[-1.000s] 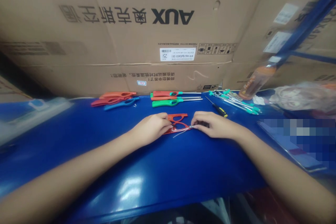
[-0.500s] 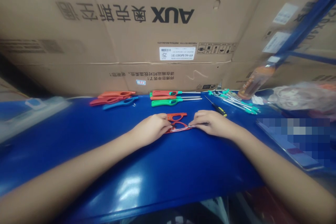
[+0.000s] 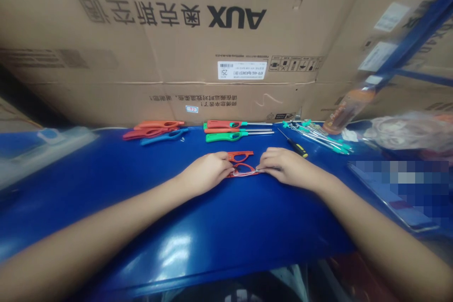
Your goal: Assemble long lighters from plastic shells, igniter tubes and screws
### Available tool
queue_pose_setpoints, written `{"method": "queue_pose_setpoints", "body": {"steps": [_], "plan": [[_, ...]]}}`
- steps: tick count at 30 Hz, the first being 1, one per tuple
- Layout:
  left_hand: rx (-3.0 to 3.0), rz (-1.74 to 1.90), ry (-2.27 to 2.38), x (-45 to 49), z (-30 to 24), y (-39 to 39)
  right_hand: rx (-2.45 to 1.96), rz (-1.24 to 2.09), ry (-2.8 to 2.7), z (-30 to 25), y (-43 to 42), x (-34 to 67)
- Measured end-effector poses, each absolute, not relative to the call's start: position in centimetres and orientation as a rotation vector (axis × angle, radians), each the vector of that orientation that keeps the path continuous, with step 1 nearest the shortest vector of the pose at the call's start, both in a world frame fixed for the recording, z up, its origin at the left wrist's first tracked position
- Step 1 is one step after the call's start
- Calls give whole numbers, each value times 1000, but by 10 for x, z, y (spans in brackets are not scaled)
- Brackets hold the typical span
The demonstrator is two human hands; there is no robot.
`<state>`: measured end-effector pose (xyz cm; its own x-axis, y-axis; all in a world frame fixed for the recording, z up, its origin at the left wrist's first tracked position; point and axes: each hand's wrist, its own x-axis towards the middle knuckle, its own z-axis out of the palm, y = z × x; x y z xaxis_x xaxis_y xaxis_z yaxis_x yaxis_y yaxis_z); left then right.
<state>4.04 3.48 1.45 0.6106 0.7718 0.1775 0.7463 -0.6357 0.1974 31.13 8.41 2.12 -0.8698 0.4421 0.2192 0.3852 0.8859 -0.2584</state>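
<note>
An orange-red lighter shell half [image 3: 244,166] lies on the blue table between my hands. A thin white wire [image 3: 247,172] runs across its loop. My left hand [image 3: 210,172] is closed at the shell's left end, its thumb and forefinger pinched at one end of the wire. At the right end my right hand [image 3: 286,165] pinches the other end of the wire. Just beyond, a second orange lighter shell half [image 3: 242,155] lies beside my left fingers. The fingertips partly hide what they grip.
Several assembled lighters [image 3: 226,137], coloured handle shells [image 3: 155,133], a yellow-black screwdriver [image 3: 296,147] and metal lighter rods with green ends [image 3: 323,138] line the back. An orange bottle [image 3: 348,111] leans at right. A large cardboard box [image 3: 184,56] stands behind the blue table [image 3: 212,236].
The whole view has shifted slightly. Both hands stay at the two ends of the shell half, still pinching, with the white wire between them slightly shifted.
</note>
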Motion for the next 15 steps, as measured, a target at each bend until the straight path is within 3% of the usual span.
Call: {"method": "queue_pose_setpoints", "body": {"steps": [15], "plan": [[2759,473,1258,39,13,36,-776,43,-2897,29,67,307]]}}
